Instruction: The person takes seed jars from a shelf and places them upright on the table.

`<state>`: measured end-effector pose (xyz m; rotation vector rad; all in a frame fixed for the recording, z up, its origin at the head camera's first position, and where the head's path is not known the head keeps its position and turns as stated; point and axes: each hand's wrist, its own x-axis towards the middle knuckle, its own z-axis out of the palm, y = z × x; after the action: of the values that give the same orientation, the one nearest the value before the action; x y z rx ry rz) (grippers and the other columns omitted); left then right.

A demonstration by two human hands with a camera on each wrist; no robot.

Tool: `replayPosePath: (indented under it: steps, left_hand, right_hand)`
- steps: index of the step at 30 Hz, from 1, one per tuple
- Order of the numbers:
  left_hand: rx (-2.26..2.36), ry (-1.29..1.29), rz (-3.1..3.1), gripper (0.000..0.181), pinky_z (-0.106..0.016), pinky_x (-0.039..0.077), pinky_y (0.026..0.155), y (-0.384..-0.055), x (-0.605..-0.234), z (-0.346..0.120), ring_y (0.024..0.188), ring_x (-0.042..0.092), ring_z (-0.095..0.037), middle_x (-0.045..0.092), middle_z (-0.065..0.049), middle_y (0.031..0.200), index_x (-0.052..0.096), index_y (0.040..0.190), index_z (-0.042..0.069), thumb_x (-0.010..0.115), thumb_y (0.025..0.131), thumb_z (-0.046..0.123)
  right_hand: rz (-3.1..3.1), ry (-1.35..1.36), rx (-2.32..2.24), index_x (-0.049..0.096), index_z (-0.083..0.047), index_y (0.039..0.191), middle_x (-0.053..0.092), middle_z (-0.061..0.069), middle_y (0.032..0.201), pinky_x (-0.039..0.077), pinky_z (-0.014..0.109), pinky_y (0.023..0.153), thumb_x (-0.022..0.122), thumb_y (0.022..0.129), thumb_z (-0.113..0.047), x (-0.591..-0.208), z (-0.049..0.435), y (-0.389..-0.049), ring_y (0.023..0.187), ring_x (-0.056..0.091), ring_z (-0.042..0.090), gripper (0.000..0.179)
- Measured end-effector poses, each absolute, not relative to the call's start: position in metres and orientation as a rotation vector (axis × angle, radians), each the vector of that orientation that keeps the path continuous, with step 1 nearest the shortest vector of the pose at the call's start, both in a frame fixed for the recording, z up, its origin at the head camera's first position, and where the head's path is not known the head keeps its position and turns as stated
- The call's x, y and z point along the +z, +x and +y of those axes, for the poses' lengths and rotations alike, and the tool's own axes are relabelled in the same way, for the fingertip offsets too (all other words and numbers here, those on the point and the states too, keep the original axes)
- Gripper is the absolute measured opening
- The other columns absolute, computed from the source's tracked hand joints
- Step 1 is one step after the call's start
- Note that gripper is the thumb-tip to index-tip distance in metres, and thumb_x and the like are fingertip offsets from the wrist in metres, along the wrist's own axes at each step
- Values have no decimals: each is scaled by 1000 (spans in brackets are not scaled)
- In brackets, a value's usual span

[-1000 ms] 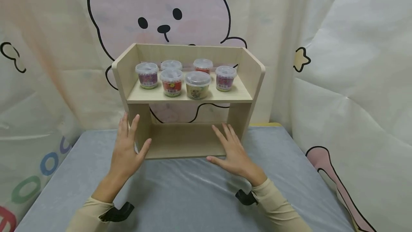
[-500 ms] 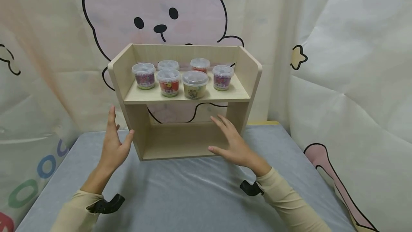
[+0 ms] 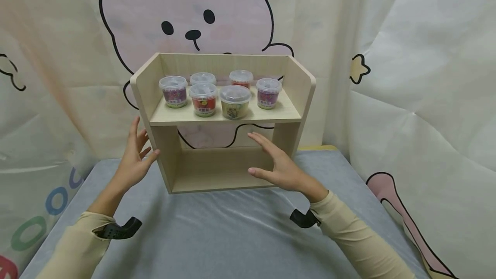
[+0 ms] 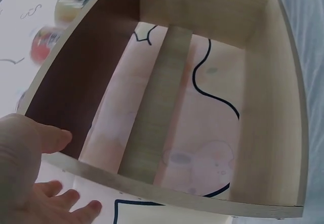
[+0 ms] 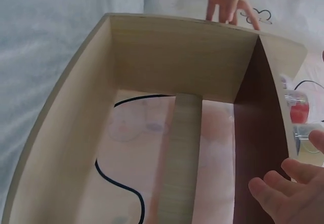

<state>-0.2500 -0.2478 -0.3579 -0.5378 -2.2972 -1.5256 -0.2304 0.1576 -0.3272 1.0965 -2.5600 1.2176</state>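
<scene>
A pale wooden two-tier shelf (image 3: 226, 168) stands on the table, with several clear lidded plastic cups on its upper board. Their labels are purple, red and yellow-green; a yellow-green cup (image 3: 235, 103) and a red-labelled cup (image 3: 204, 100) are at the front. At the outer left side panel is my left hand (image 3: 133, 160), fingers spread along the panel and thumb right at its front edge. My right hand (image 3: 284, 169) hovers before the lower compartment's right part, fingers extended and holding nothing. In the right wrist view its fingers (image 5: 273, 186) overlap the shelf board.
A blue-grey cloth (image 3: 217, 236) covers the table. Printed curtains (image 3: 410, 98) hang behind and on both sides, close to the shelf's back. A yellow strip (image 3: 317, 147) shows at the table's far right edge. Black wrist cameras (image 3: 118, 229) sit on both sleeves.
My left hand has moved left from the shelf's front, then up to its outer side panel. The right hand has turned and risen slightly. The shelf and cups keep their arrangement; the view shifted slightly.
</scene>
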Motion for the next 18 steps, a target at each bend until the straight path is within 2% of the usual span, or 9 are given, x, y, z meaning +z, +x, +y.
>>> replayPosePath:
  steps: [5, 12, 18]
  left_hand:
    - [-1535, -529, -2395, 95, -78, 27, 108, -254, -350, -256, 146, 24, -59, 20, -33, 163, -7, 163, 31, 57, 100, 2]
    - [-1503, -570, -2438, 89, -79, 30, 105, -258, -340, -262, 142, 29, -63, 23, -35, 161, -2, 164, 29, 56, 101, 2]
    - [-1490, -597, -2465, 90, -79, 30, 105, -264, -335, -262, 142, 29, -63, 22, -31, 163, -1, 164, 33, 56, 101, 2]
  right_hand:
    - [-2491, 1156, 1335, 27, -17, 160, 28, 6, 167, 36, 54, 120, 73, 94, -21, -317, 155, -234, 155, 28, 27, 81]
    - [-2405, 1166, 1506, 37, -5, 155, 36, 15, 162, 37, 61, 117, 69, 94, -14, -294, 162, -245, 149, 36, 37, 69]
    - [-2382, 1141, 1618, 36, -2, 154, 34, 23, 161, 38, 59, 117, 65, 97, -18, -276, 171, -256, 147, 39, 41, 67]
